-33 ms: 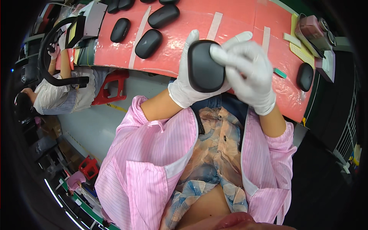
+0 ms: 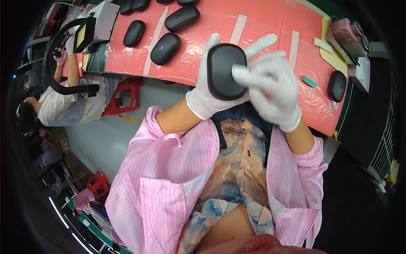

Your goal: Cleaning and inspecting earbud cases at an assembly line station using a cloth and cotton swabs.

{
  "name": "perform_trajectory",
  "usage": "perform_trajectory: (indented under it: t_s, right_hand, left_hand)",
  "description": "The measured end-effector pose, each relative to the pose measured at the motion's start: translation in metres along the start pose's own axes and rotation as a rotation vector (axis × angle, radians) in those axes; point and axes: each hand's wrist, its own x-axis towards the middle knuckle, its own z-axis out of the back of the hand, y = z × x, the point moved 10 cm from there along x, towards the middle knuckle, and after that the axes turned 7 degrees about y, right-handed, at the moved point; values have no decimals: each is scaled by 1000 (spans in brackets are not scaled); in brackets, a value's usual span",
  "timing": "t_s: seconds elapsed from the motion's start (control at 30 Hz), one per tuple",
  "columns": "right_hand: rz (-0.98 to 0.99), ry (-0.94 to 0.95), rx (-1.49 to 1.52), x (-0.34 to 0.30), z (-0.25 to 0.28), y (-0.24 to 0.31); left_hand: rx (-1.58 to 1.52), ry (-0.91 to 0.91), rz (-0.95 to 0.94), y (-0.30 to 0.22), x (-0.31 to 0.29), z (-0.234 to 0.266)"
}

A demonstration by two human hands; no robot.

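Co-workers, far left: two; one in white [image 2: 53,105], with gloved hands, at the bench, and one in pink [image 2: 84,199], small and lower down.
Curved black arm: one [image 2: 63,89], beside the nearer co-worker.
Red stools: two, one near the bench [image 2: 122,97], one lower left [image 2: 98,185].
Pale grey box: one [image 2: 105,22], at the mat's left end.
Black cases, left group: seven on the red mat [image 2: 213,21], four of them cut by the upper picture edge; nearest the worker is a rounded case [image 2: 165,49].
Pale strips on mat: three, spaced across it; the middle one [image 2: 239,29] is above the hands.
Left hand [image 2: 201,94]: white glove; case held against the palm, thumb raised along its left side, one finger extended past its upper right.
Held case [image 2: 224,80]: one, black, above the mat's near edge, between the hands, broad face up.
Right hand [image 2: 277,86]: white glove, motion-blurred; one fingertip on the case's face, other fingers partly curled; exact opening cannot be told.
Green block: one, small [image 2: 309,81].
Black case, right end: one [image 2: 336,86], apart from the others.
Container with pink contents: one [image 2: 347,37], behind a yellow perforated pad [image 2: 333,60].
Markings: small pale mark on the nearest left-group case, too small to read.
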Motion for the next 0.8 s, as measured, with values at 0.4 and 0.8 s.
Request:
perform_trajectory:
  t_s: [0.4,0.8]
  right_hand:
    - [8,-11,-164,-5,7,17]
    - [-566,-605,244,-75,73,-60]
  left_hand:
    - [52,-16,278,21,-9,-10]
    - [-130,193,242,31,0,-35]
